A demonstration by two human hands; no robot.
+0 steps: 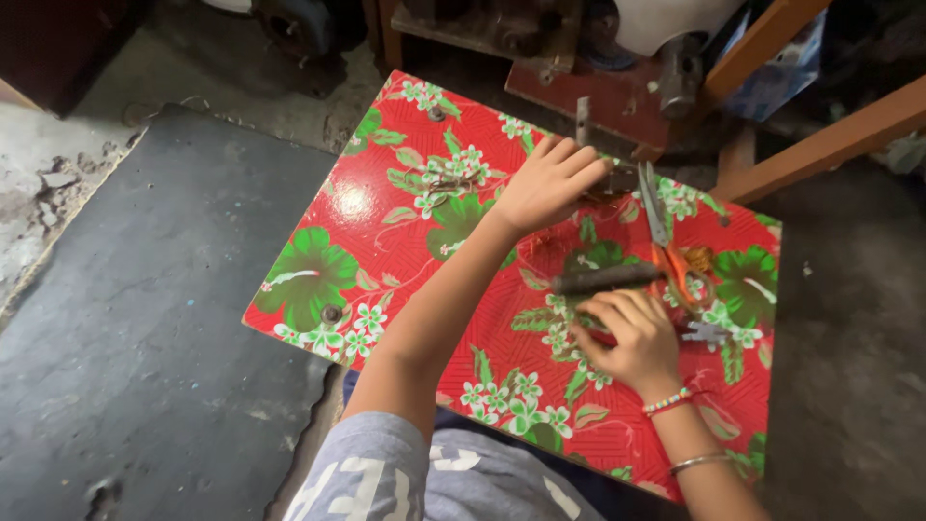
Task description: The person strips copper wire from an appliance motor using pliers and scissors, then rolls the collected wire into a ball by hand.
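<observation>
1. Floor (154,318) of dark, worn concrete fills the left side of the view, with a paler, crumbling patch at its far left edge.
2. Covering the low counter (386,232) is a glossy red cloth printed with green leaves and small white flowers; round fastener heads show near its corners.
3. Beyond the counter's far edge stand a rusty red metal machine base (598,96) and orange-painted wooden beams (820,145) slanting off to the right.
4. The person's grey sleeve (386,473) with pale lettering sits at the bottom of the view, the left arm reaching across the cloth.
5. The left hand (550,183) lies near the counter's far edge, knuckles up, its fingers (579,159) curled down onto a small dark metal piece (615,179) just beside the scissor tips; how firmly they grip it cannot be told.
6. The right hand (632,342) rests on the counter nearer the person, its fingers (612,314) bent around a thin red-coloured object (600,337) that is mostly hidden beneath them. A beaded bracelet (668,402) and a plain metal bangle (696,463) circle that wrist.
7. Scissors (666,251) with orange handles lie on the cloth to the right of both hands, blades pointing away from the person.
8. A dark, cylindrical rod (603,280) lies between the two hands, its right end touching the scissors.
9. A small silvery metal part (706,334) lies just beside the right hand, below the scissor handles.
</observation>
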